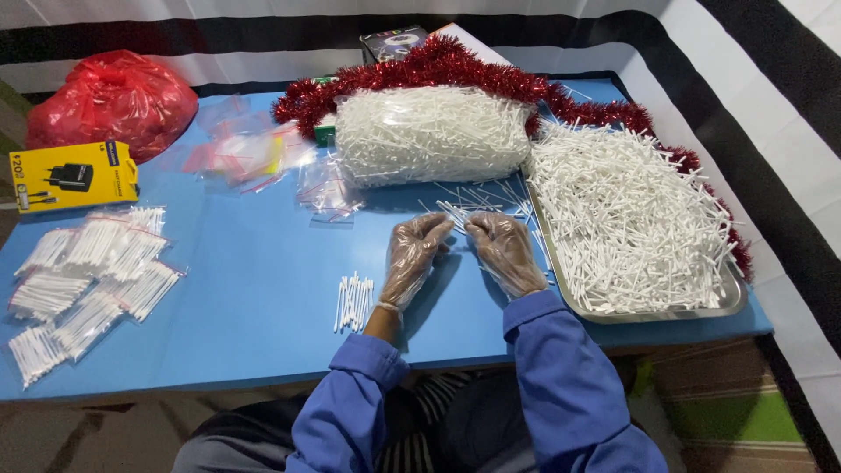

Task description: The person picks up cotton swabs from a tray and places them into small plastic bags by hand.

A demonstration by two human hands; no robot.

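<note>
both gloved hands, left hand (413, 254) and right hand (506, 250), pinched a few swabs (457, 212) mid-frame on the worktop (254, 289), with filled bags (83, 280) stacked lower left, a small bundle (354, 302) ready, and the tray (727, 302) at right heaped full.

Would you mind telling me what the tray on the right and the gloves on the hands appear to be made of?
The tray looks like bare metal, probably stainless steel: its rim is grey and shiny. The gloves on the left hand and right hand look like thin clear plastic film: see-through, loose, crinkled and glossy.
</note>
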